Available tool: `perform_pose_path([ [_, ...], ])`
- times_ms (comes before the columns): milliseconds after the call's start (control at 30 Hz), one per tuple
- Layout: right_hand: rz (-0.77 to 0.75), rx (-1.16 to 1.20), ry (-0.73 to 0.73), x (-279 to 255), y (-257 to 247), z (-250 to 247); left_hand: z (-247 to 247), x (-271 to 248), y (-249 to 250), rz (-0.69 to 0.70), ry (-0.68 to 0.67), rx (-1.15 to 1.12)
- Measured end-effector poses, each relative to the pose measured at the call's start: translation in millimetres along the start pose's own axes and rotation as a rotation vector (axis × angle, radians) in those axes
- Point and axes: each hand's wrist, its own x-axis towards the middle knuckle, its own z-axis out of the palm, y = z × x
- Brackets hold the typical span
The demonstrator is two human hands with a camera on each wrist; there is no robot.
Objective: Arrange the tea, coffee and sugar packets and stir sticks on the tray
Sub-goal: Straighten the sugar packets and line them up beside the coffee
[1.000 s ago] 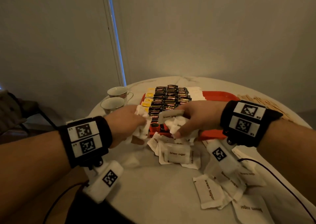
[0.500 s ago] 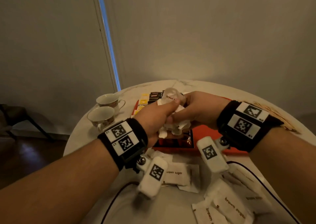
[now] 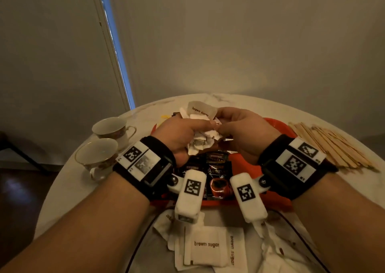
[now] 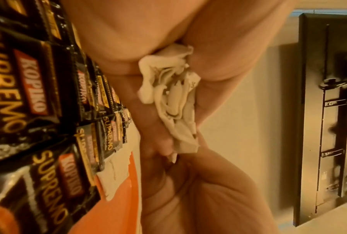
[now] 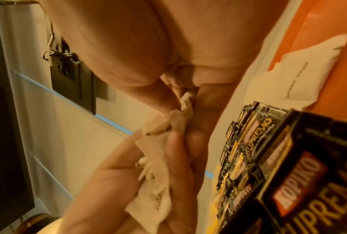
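White paper: a crumpled bunch of brown sugar packets up in the air above the orange tray.
Left hand: fingers curled tight round the bunch.
Right hand: pressed against the left, pinching the same bunch.
Coffee packets: black sachets in rows on the tray, under the hands.
Loose sugar: more packets flat on the counter, near side.
Stir sticks: heaped on the counter, right of the tray.
Teacups: two, left.
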Motion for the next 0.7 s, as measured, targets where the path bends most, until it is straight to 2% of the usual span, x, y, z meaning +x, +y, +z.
perform_pose_path([
  [100, 0.031, 0.028, 0.000, -1, -1, -5, -7, 6, -8, 0.025, -0.002, 0.059],
  [167, 0.012, -0.018, 0.014, -1, 0, -8, -11, 7, -13, 0.068, -0.034, 0.119],
  [267, -0.017, -0.005, 0.076, 0, 3, -12, -12, 1, -14, 0.053, -0.098, 0.113],
  [400, -0.027, 0.228, 0.190, 3, 2, -24, -18, 3, -8, -0.003, 0.045, -0.008],
  [533, -0.012, 0.183, 0.140, 0, 10, -27, -24, 9, -8, 0.041, 0.201, -0.134],
  [633, -0.009, 0.164, 0.116, -2, 16, -21, -19, 9, -15, 0.059, 0.215, -0.137],
  [700, -0.007, 0.177, 0.118, -1, 18, -18, -14, 7, -18, 0.075, 0.157, -0.140],
])
